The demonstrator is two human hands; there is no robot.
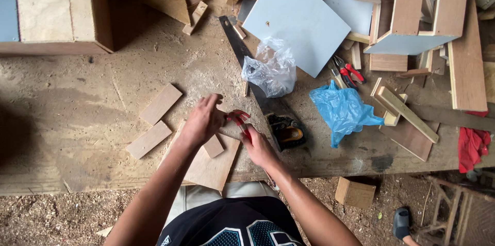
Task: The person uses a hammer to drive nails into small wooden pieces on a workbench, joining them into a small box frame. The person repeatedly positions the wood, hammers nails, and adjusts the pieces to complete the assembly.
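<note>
While pressing flat on the plywood piece (209,166) at the near worktop (77,117) edge, left hand (202,121) grip spread, likely steadying it. Right hand (258,148) grip pinching a red-handled tool (241,122) just right.

A: What is the workbench (77,107) made of?

B: Bare wood, rough and matt, dusted with sawdust. The plywood sheet (209,166) at its near edge is smoother, pale and unfinished, like the two small wooden blocks (154,122) left of that sheet.

A: And the thing in the right hand (259,148)?

B: A red tool (241,122), glossy like plastic. Right of the sheet lies a handsaw (247,65) with dull dark metal blade.

A: The bags?

B: Beyond the saw, a clear plastic bag (270,68), crinkled and shiny; a blue plastic bag (343,109), thin and wrinkled. The light blue panel (299,19) looks smooth, laminated.
</note>
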